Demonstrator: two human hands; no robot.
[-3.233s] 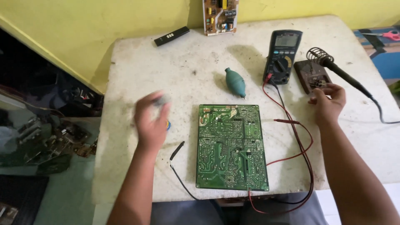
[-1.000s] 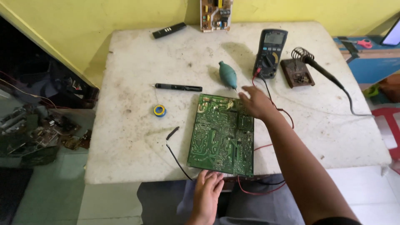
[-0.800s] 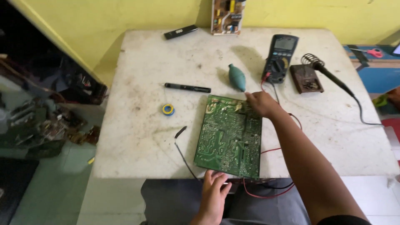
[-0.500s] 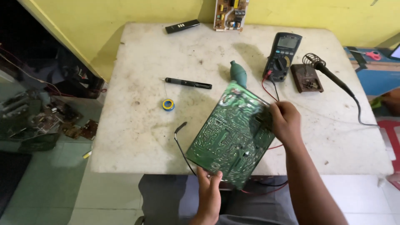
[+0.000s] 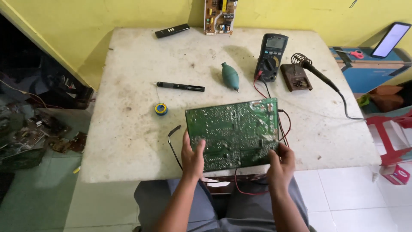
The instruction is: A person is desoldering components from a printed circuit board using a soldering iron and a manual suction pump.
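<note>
Over table's near edge, both hands [image 5: 193,157] gripping circuit board [image 5: 234,133]

A green circuit board [image 5: 234,133] is seen with a semi-glossy lacquered face speckled with dull silvery solder points. The worktop [image 5: 128,124] is shown as pale, matt and rough, stained and scuffed with grime. The multimeter [image 5: 270,57] is cased in dark matt plastic. A teal bulb blower [image 5: 230,76] appears made of smooth, rubbery material. The wall [image 5: 86,17] is painted matt yellow.
</note>
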